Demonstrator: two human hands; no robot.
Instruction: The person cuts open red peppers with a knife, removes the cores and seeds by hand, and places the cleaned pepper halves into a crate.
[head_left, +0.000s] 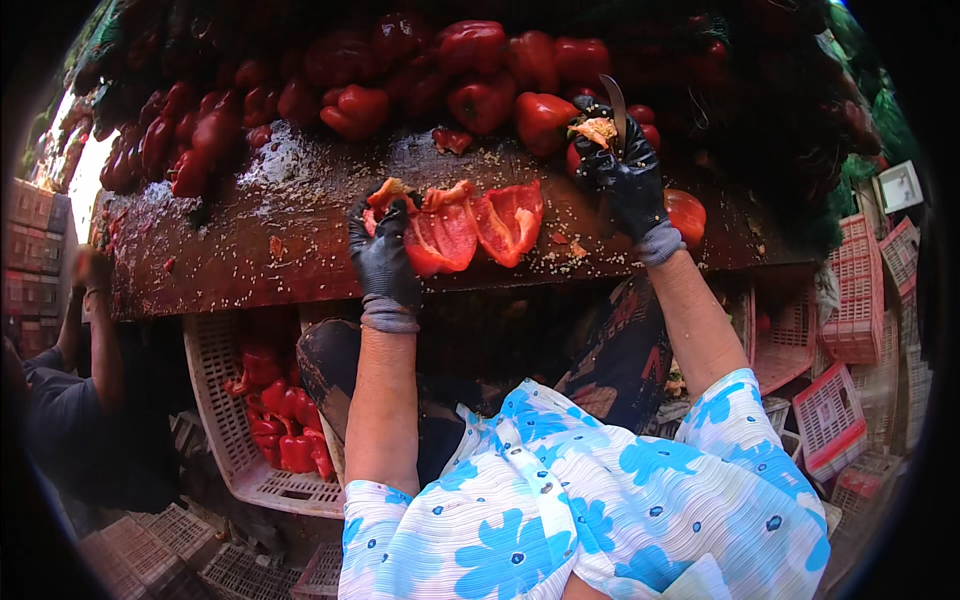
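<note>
My left hand (386, 255), in a black coated glove, grips the left end of a cut-open red bell pepper (446, 236). Its pale ribs and hollow inside face up, and a second opened section (511, 223) spreads out to the right; whether all sections are joined I cannot tell. My right hand (628, 176), gloved alike, is raised over the board and holds a knife with a short curved blade (616, 105). A pale, seedy pepper core (595, 131) sits at its fingers. Close to that hand lie whole red peppers (544, 121).
Seeds and scraps litter the wet wooden table (315, 255). Whole peppers (476, 101) are heaped along its far side. Below, left of my knees, a plastic crate (289, 495) holds red peppers (289, 431). Another person (82, 397) is at left; more crates (851, 292) stand at right.
</note>
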